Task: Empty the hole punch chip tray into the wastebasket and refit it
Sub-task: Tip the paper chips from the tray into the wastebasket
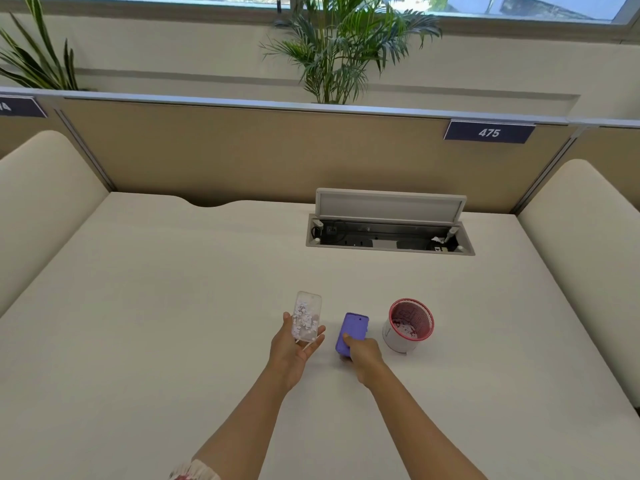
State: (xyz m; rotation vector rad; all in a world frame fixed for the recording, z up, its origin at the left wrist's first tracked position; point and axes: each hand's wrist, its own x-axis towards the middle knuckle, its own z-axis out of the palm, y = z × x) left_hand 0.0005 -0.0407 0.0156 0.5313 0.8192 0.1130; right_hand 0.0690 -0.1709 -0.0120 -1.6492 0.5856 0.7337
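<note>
My left hand (294, 344) holds a clear chip tray (307, 316) palm-up, with several small white paper chips lying inside it. My right hand (362, 353) grips the near end of the purple hole punch (353, 332), which rests on the white desk (173, 306). The tray is apart from the punch, a little to its left. A small wastebasket (408, 325) with a red mesh rim and white body stands on the desk just right of the punch, tilted toward me, with paper chips at its bottom.
An open cable hatch (389, 230) with sockets sits in the desk behind the objects. Tan partitions with a "475" label (489, 132) close the back, and cream padded side panels flank the desk. Potted palms stand behind the partition.
</note>
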